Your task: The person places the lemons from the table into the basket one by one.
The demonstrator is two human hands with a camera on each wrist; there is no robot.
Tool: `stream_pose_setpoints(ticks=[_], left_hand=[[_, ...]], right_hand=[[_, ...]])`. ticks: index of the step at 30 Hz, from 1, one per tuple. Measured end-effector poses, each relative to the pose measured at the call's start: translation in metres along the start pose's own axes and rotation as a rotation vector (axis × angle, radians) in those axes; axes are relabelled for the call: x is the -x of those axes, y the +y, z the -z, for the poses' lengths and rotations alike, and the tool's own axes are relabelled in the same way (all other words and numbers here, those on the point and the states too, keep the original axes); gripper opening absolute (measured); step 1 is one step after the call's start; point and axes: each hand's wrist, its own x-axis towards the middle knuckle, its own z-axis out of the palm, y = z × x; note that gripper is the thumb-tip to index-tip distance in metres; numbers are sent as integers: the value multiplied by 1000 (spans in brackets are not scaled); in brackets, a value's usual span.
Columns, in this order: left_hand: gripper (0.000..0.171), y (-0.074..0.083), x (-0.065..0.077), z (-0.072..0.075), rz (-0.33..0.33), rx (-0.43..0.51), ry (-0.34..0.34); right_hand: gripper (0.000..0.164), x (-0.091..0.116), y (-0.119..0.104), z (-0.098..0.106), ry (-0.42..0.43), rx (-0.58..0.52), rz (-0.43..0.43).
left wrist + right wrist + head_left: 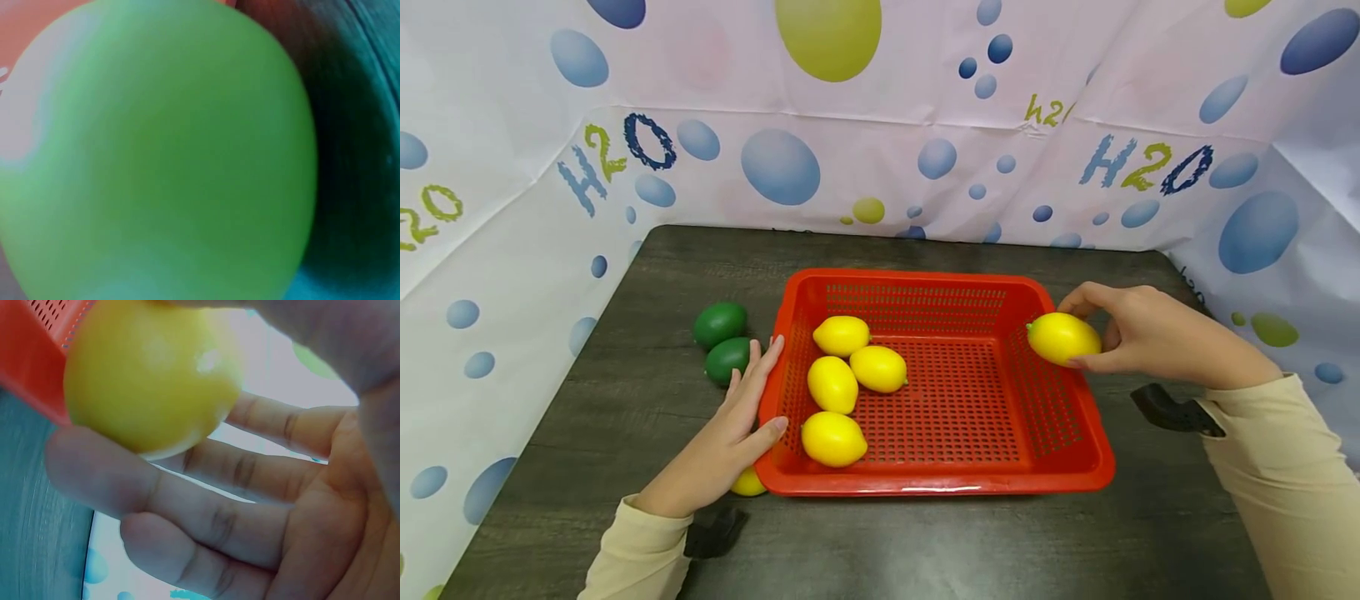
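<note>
My right hand (1120, 325) pinches a yellow lemon (1063, 338) between thumb and fingers, over the right rim of a red plastic basket (940, 483). In the right wrist view the held lemon (150, 375) sits at the fingertips, the lower fingers extended beneath it. My left hand (737, 433) rests against the basket's left rim, fingers fairly straight and thumb spread apart. Inside the basket, several lemons (878, 369) lie toward the left side. Another yellow fruit (748, 483) shows partly beneath my left hand, outside the basket. A blurred, rounded greenish shape (175, 150) fills most of the left wrist view.
Two dark green fruits (720, 325) lie on the dark wood-grain table (925, 550), left of the basket and close to my left fingertips. Behind and beside the table hangs a white sheet (880, 108) printed with coloured bubbles.
</note>
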Motion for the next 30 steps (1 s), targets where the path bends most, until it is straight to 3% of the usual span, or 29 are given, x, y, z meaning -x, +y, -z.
stream_pose_setpoints(ticks=[16, 30], left_hand=[[81, 1, -1, -1, -4, -5, 1], [81, 0, 1, -1, 23, -1, -1]], right_hand=[[49, -20, -12, -8, -38, 20, 28], [47, -34, -24, -17, -90, -28, 32]])
